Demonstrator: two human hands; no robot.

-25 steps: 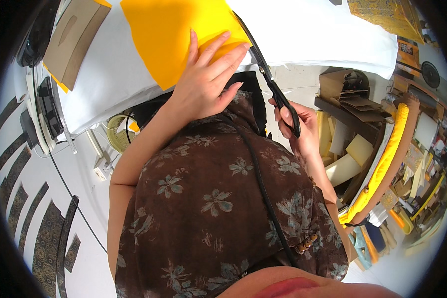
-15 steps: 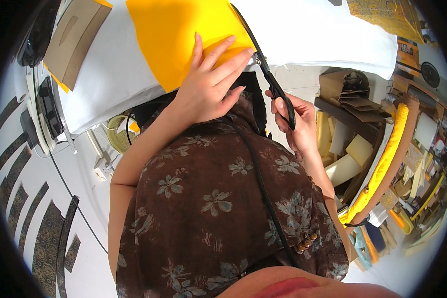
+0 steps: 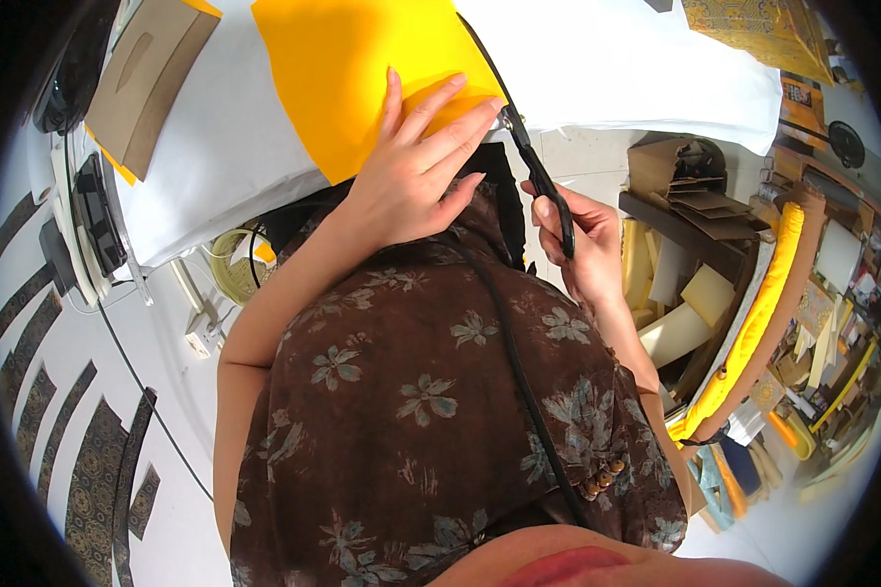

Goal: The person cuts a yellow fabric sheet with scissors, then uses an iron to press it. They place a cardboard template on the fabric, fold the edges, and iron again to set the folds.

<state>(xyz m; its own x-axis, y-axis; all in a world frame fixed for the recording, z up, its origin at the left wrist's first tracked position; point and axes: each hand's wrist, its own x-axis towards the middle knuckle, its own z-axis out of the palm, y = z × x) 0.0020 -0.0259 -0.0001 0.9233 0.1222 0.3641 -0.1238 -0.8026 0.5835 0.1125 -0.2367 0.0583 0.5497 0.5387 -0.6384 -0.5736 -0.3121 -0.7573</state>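
A bright yellow sheet, which looks like cloth (image 3: 328, 83), lies on the white-covered table (image 3: 607, 68) and hangs slightly over its near edge. My left hand (image 3: 416, 171) rests on its lower right part, fingers spread and palm down. My right hand (image 3: 582, 235), to the right and nearer to me, is closed around the handles of long black scissors (image 3: 527, 147). Their blades run up along the right edge of the yellow sheet, and the pivot sits just beyond my left fingertips. The lower blade is partly hidden by the sheet.
At the table's left lies a curved grey-brown board (image 3: 152, 83) with yellow beneath it. A patterned gold piece (image 3: 753, 34) is at the far right. Right of me stands an open box of scraps (image 3: 695, 303) with a yellow padded edge (image 3: 753, 323). Dark patterned strips (image 3: 93, 479) lie on the left floor.
The scissor handles have come closer together as my right hand squeezed. The yellow sheet and my left hand have shifted very slightly.
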